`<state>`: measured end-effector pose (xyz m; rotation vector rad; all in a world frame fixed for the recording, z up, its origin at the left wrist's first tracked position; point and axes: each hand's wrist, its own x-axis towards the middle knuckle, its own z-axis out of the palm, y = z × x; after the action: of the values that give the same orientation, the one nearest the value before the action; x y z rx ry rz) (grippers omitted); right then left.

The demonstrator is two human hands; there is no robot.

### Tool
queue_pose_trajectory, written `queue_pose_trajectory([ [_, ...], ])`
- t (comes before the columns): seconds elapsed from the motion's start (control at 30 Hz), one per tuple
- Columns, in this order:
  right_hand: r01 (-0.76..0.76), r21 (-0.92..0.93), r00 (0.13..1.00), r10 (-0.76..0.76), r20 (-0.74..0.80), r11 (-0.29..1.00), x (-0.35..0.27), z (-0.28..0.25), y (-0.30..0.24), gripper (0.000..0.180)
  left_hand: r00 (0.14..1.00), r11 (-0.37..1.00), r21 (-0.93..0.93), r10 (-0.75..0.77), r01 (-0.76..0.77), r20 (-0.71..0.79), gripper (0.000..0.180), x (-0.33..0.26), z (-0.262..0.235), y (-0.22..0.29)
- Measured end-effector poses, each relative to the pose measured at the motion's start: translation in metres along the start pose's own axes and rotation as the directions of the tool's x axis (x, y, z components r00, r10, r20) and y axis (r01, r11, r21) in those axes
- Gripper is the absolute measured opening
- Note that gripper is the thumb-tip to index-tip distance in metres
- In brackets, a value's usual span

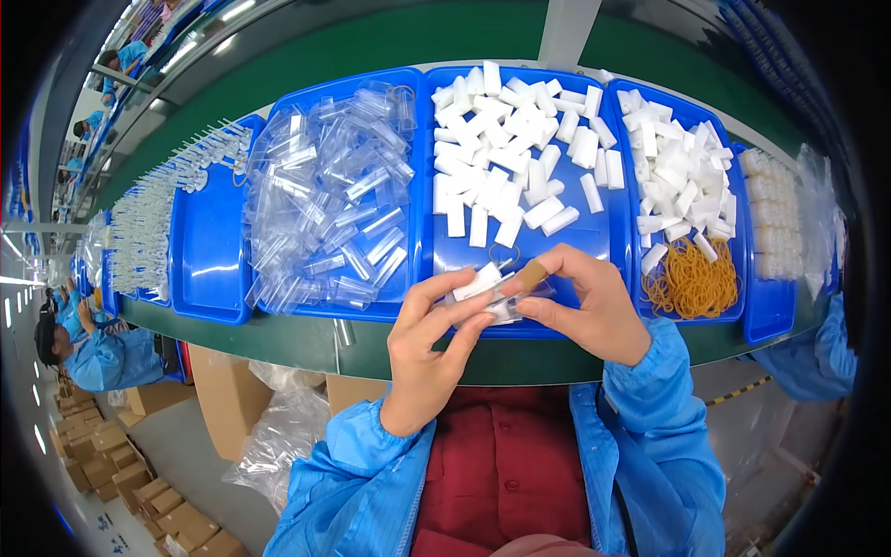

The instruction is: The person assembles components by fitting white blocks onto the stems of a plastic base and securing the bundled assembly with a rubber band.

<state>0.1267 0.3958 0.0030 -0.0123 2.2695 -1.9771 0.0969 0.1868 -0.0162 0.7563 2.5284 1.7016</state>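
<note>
Both my hands meet in front of the middle blue tray (594,249). The fingers of my left hand (425,351) close on a small bundle of white blocks and clear plastic pieces (486,281). From the other side, the thumb and fingers of my right hand (599,306) pinch the same bundle. A tan wrap covers one right fingertip. A thin loop, like a rubber band, shows just above the bundle. My fingers hide much of it, so how its parts fit together cannot be made out.
Left of the white blocks (492,158), a tray holds clear plastic tubes (325,200); farther left are white stemmed parts (144,232). On the right lie more white pieces (682,167) and yellow rubber bands (693,283). Co-workers (111,357) sit along the green bench; cartons (111,464) stand on the floor.
</note>
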Motion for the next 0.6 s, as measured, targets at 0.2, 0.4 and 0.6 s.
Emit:
queue_pose_trajectory([
  [0.2, 0.167, 0.26, 0.977, -0.125, -0.171, 0.951, 0.001, 0.009, 0.016, 0.023, 0.994, 0.974, -0.202, -0.094, 0.104, 0.055, 0.03, 0.001, -0.001, 0.0],
  [0.4, 0.207, 0.396, 0.966, -0.124, -0.225, 0.894, -0.001, 0.004, 0.011, 0.029, 0.99, 0.756, -0.638, -0.116, 0.143, 0.085, 0.028, -0.004, -0.014, -0.015],
  [0.6, 0.211, 0.227, 0.973, -0.182, -0.143, 0.951, -0.007, 0.011, 0.02, 0.03, 1.0, 0.8, -0.6, -0.012, 0.013, 0.006, 0.029, -0.013, -0.006, -0.019],
])
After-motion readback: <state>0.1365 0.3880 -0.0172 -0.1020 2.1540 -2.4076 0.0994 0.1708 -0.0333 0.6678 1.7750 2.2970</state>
